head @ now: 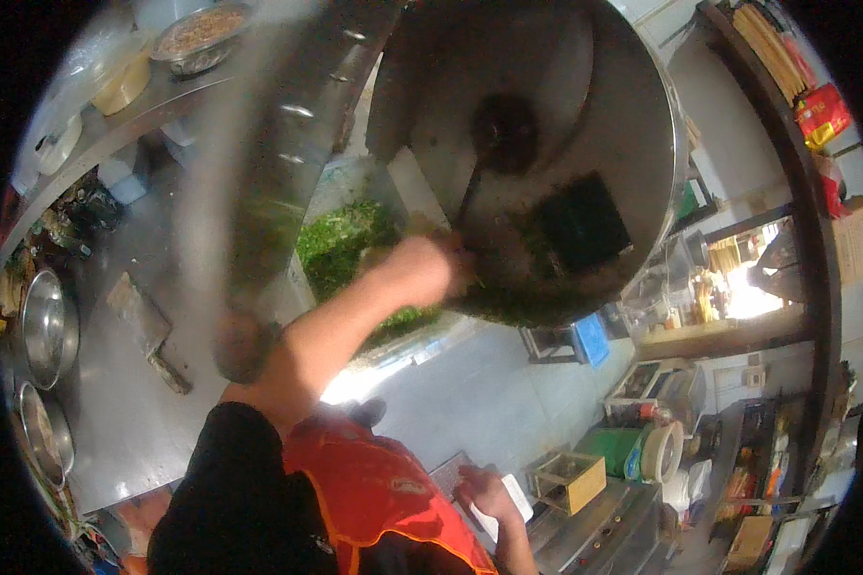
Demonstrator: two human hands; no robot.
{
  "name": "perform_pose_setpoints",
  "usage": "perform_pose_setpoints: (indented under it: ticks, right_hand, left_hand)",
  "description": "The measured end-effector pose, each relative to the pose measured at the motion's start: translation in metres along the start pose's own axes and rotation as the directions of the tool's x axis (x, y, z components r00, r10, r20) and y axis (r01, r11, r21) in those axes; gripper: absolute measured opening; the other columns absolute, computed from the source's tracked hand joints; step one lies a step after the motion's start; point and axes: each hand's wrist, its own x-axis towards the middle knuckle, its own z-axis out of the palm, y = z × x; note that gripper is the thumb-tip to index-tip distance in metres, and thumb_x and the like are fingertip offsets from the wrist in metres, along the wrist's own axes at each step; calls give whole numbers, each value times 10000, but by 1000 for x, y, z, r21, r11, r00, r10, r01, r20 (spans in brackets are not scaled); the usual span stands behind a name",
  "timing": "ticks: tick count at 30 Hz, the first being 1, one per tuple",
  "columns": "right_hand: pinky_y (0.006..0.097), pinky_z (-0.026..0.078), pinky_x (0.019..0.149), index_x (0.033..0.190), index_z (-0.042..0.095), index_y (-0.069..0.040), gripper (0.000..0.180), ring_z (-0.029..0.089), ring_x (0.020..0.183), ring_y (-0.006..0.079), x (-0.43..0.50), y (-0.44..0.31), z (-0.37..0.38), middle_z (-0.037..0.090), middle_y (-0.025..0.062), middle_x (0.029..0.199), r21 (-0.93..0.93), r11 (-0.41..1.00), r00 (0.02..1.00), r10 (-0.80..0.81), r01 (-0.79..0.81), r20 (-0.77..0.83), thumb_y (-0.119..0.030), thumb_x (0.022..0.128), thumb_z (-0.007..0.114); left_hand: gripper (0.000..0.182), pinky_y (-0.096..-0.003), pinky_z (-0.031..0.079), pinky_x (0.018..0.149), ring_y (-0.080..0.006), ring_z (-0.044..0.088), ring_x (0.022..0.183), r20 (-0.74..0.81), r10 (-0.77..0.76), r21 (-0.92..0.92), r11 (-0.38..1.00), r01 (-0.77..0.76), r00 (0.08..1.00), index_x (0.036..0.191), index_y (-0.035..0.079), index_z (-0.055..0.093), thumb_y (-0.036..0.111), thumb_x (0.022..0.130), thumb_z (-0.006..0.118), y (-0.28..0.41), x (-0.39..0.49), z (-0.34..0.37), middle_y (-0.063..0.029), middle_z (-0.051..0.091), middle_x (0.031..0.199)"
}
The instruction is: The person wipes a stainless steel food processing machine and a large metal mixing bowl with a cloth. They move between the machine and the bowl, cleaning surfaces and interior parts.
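Note:
My left hand (pixel 424 269), blurred by motion, is at the lower rim of a large round metal machine housing (pixel 431 93). A dark hub (pixel 505 133) and a square dark opening (pixel 582 223) show on that housing. Whether my fingers grip anything cannot be made out. Chopped green vegetables (pixel 345 237) lie just below and beside this hand. A long, blurred metal part (pixel 266 180) stands left of them, with a dark rounded knob (pixel 244 348) near my forearm. My right hand (pixel 485 489) hangs right of my red apron (pixel 381 481), beside a white flat object (pixel 518 496); contact is unclear.
On the steel table (pixel 115 445) lies a cleaver (pixel 140 313), near metal bowls (pixel 47 330). A bowl of crumbly food (pixel 201 36) and a yellow tub (pixel 122 83) stand farther up. A blue stool (pixel 591 339) and a green container (pixel 611 449) are at right.

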Motion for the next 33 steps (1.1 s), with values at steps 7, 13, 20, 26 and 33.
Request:
perform_pose_setpoints:
  ticks: [7, 13, 20, 26, 33]
  right_hand:
    - [405, 480, 833, 1069, 631, -18, 331, 609, 909, 347, -8, -12, 2, 641, 166, 1067, 139, 969, 977, 193, -204, 86, -233, 818, 654]
    - [293, 470, 899, 1229, 542, 6, 372, 582, 1080, 185, -11, 26, 4, 630, 139, 1143, -27, 1000, 987, -3, 7, 161, -151, 897, 603]
    - [348, 478, 873, 1050, 661, -70, 260, 594, 1058, 281, -7, 48, -6, 640, 138, 1107, -264, 956, 986, -94, 127, 135, -198, 825, 643]
    - [319, 478, 873, 1052, 658, -65, 231, 608, 1033, 250, -15, -13, -22, 645, 118, 1099, -3, 950, 944, 311, -313, 108, -214, 880, 620]
    - [320, 470, 869, 1051, 659, -49, 280, 597, 1018, 250, -9, -16, -20, 655, 108, 1061, -24, 990, 990, 139, -139, 4, -261, 868, 649]
  left_hand:
    - [255, -438, 522, 724, -336, 603, 895, -209, 225, 1, 973, -230, 952, 989, 100, 628, 134, 737, 613, -5, 10, 9, -149, 589, 937]
    - [232, -431, 513, 729, -314, 602, 879, -87, 50, -16, 999, -52, 995, 942, 120, 624, 111, 710, 618, 14, 4, -34, -116, 582, 906]
    - [72, -428, 536, 623, -314, 661, 727, 65, 372, -141, 922, -360, 926, 748, 47, 667, 50, 703, 611, 40, 6, -48, -163, 659, 762]
    - [84, -391, 515, 724, -297, 628, 805, -289, 278, -66, 949, -309, 916, 779, 88, 655, 84, 699, 633, 28, 7, -45, -128, 627, 819]
    - [354, -453, 536, 701, -352, 635, 813, 149, 260, -185, 955, -231, 954, 1071, 107, 641, 68, 723, 586, 37, 14, -28, -166, 602, 888]
